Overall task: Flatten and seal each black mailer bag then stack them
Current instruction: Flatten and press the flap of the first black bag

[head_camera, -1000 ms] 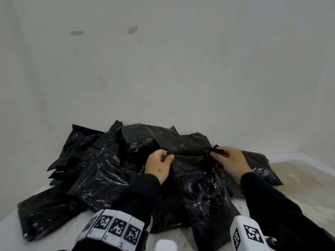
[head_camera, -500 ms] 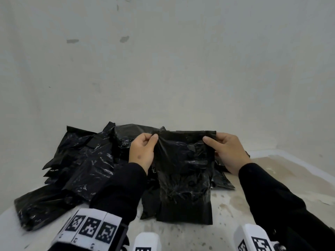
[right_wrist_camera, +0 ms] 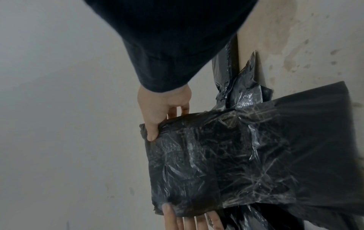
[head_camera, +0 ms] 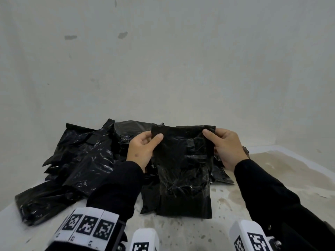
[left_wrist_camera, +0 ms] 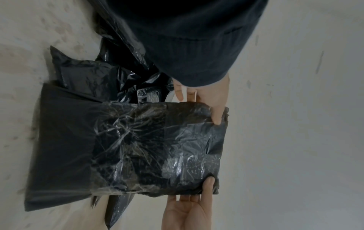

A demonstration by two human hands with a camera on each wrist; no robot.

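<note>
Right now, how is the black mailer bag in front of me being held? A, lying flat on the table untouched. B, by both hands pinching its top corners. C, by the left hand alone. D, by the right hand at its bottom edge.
B: the left hand and right hand each pinch a top corner of the mailer bag, which hangs upright.

The held bag (head_camera: 183, 167) is thin black plastic film, creased and wrinkled, glossy across its crumpled middle and duller, smoother at its lower end. The pile (head_camera: 81, 160) to the left is the same glossy black film, catching white glints. The table (head_camera: 262, 192) looks matt, pale and stained with brownish blotches. The sleeves (head_camera: 262, 189) are dark matt cloth; the wall (head_camera: 163, 69) is matt white.
</note>
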